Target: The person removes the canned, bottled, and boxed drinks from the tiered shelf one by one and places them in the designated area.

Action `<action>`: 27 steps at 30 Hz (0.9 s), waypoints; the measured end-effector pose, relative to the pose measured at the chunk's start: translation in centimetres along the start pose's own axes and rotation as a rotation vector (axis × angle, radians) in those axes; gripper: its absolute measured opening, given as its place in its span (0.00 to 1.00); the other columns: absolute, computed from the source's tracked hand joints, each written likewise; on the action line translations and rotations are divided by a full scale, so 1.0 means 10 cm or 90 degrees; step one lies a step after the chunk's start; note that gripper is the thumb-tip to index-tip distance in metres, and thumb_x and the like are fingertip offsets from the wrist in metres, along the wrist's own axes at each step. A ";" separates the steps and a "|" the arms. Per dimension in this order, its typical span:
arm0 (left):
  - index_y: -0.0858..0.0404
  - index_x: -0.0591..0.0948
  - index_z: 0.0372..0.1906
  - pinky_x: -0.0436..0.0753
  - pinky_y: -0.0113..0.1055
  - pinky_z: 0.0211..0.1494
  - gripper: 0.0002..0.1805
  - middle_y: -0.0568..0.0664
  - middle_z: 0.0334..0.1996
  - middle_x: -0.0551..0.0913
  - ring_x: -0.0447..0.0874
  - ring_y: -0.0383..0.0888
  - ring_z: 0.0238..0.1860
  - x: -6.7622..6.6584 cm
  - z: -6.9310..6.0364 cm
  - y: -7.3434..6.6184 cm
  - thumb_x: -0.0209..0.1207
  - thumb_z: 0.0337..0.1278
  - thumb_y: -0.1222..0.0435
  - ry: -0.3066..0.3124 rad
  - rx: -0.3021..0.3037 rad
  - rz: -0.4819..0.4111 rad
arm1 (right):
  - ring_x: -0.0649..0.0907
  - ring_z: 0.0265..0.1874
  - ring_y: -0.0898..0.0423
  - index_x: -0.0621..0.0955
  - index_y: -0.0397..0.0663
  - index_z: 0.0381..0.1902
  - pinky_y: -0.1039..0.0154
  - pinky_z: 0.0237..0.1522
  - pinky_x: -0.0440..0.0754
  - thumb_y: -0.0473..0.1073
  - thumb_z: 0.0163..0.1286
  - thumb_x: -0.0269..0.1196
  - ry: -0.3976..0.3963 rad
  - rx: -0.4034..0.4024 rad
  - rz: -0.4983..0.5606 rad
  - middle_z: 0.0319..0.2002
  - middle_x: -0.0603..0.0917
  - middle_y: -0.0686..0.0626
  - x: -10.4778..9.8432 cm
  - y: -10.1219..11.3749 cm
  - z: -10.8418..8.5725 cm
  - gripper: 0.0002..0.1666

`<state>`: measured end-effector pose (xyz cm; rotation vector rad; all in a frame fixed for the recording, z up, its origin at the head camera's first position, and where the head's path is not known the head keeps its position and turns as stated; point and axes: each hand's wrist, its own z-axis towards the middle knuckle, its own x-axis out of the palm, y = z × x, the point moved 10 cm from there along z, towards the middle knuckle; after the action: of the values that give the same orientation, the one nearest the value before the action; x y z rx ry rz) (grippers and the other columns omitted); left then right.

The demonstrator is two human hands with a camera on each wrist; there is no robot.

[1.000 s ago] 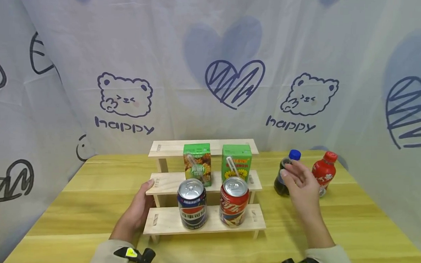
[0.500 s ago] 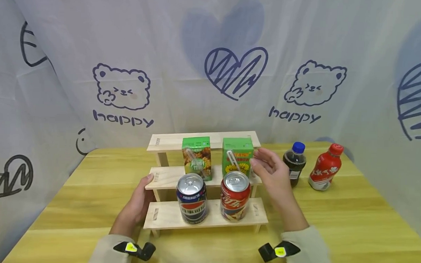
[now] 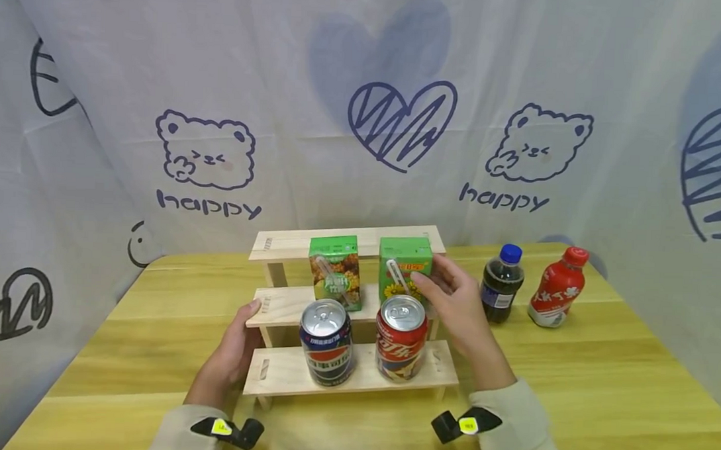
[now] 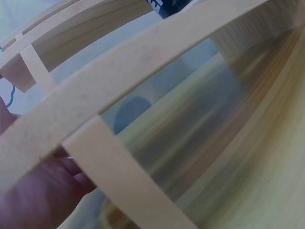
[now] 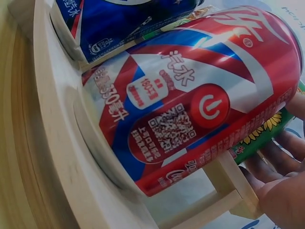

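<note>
A three-tier wooden shelf (image 3: pixel 298 382) holds a blue can (image 3: pixel 326 346) and a red can (image 3: pixel 400 345) on its lowest tier. On the middle tier stand a brown-and-green drink box (image 3: pixel 335 274) and a green drink box with yellow flowers (image 3: pixel 404 253). My left hand (image 3: pixel 227 356) grips the middle tier's left end, thumb on top; the left wrist view shows that hand (image 4: pixel 45 195) by the wood. My right hand (image 3: pixel 461 314) holds the flowered box at its right side, thumb across the front. In the right wrist view, the red can (image 5: pixel 190 95) partly hides this box (image 5: pixel 262 131).
To the right of the shelf, a dark bottle with a blue cap (image 3: pixel 501 286) and a red bottle (image 3: pixel 557 290) stand on the wooden table (image 3: pixel 606 372). A printed cloth (image 3: pixel 303 163) hangs behind the table and along its sides.
My right hand has moved left from beside the dark bottle to the flowered box, and its thumb now lies on the front. My left hand stays at the shelf's end.
</note>
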<state>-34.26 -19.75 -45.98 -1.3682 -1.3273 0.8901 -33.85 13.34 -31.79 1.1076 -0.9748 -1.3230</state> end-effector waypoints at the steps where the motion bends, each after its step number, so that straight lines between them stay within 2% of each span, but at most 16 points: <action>1: 0.51 0.51 0.71 0.68 0.46 0.57 0.38 0.62 0.63 0.62 0.65 0.57 0.60 0.00 0.00 0.00 0.31 0.62 0.36 -0.001 -0.002 -0.002 | 0.75 0.58 0.51 0.68 0.44 0.65 0.68 0.54 0.74 0.47 0.64 0.64 0.001 0.001 -0.004 0.59 0.74 0.43 0.00 0.00 0.00 0.34; 6: 0.51 0.50 0.72 0.69 0.46 0.57 0.38 0.62 0.63 0.62 0.65 0.56 0.60 0.02 -0.02 -0.03 0.30 0.63 0.36 0.005 0.013 0.006 | 0.76 0.55 0.52 0.69 0.45 0.64 0.66 0.53 0.75 0.48 0.64 0.64 0.000 -0.010 -0.010 0.57 0.76 0.44 0.00 0.01 0.00 0.33; 12: 0.55 0.48 0.73 0.69 0.44 0.55 0.40 0.64 0.64 0.60 0.66 0.55 0.59 0.08 -0.12 -0.12 0.29 0.63 0.36 0.019 0.035 0.046 | 0.78 0.54 0.52 0.70 0.47 0.64 0.65 0.51 0.77 0.48 0.64 0.63 0.002 -0.020 -0.007 0.56 0.77 0.44 0.02 0.01 -0.01 0.31; 17: 0.56 0.46 0.73 0.68 0.45 0.57 0.41 0.65 0.65 0.59 0.64 0.57 0.60 0.13 -0.17 -0.16 0.26 0.63 0.36 0.015 0.027 0.051 | 0.78 0.54 0.52 0.70 0.48 0.64 0.64 0.52 0.77 0.49 0.65 0.62 0.004 -0.033 -0.026 0.56 0.77 0.44 0.03 0.02 0.00 0.31; 27: 0.53 0.43 0.74 0.60 0.51 0.65 0.40 0.62 0.70 0.53 0.55 0.59 0.67 0.17 -0.18 -0.20 0.26 0.63 0.36 0.017 0.016 0.053 | 0.79 0.52 0.51 0.71 0.49 0.63 0.63 0.50 0.77 0.49 0.66 0.61 -0.004 -0.043 -0.056 0.54 0.78 0.44 -0.02 0.04 -0.02 0.29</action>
<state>-32.77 -18.51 -43.36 -1.4196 -1.2416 0.9378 -33.62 13.52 -31.44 1.1051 -0.8881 -1.4206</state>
